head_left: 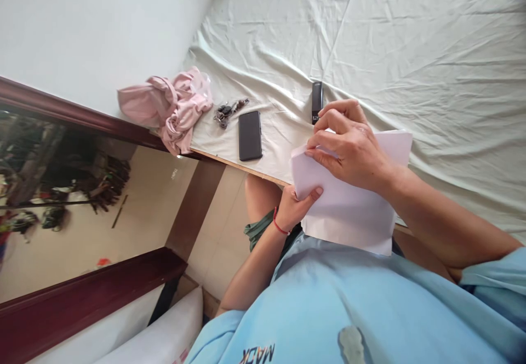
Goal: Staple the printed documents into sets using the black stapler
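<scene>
My left hand (295,207), with a red string on its wrist, grips the lower left edge of a stack of white paper sheets (349,210), its thumb lying on top. Over the upper left corner of the stack, my right hand (349,142) is closed, with thumb and fingertips pinching the paper's edge. The sheets tilt between my body and the bed's edge, and their lower edges are slightly uneven. Just beyond my right fingers lies a black stapler (317,101), its near end close to my knuckles.
A dark phone (250,135), a bunch of keys (225,114) and a crumpled pink cloth (176,103) lie on the pale wrinkled sheet (411,51) to the left. A dark red wooden frame with a mirror (156,199) stands at the lower left, near a white wall (94,29).
</scene>
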